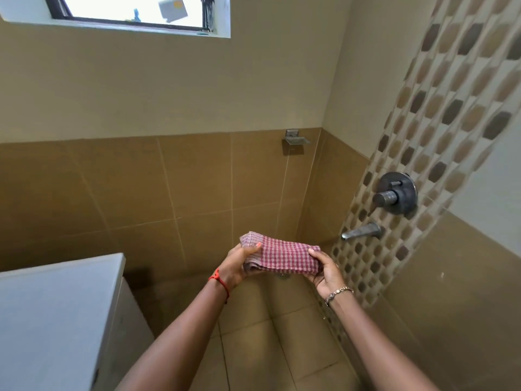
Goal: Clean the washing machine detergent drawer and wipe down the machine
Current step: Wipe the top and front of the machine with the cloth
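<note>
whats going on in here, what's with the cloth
A person holds a folded red-checked cloth out in front, the left hand gripping one end and the right hand the other. It hangs over the tiled floor near the wall spout, where no water shows. The white washing machine stands at lower left, with neither hand on it.

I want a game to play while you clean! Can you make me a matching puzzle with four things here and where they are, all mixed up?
Things:
1. cloth
2. tap
3. washing machine
4. window

Places:
A. high up on the wall, top left
B. held by the left hand and the right hand
C. sticking out of the patterned wall on the right
D. low down on the left

Pairs: 1-B, 2-C, 3-D, 4-A
</note>
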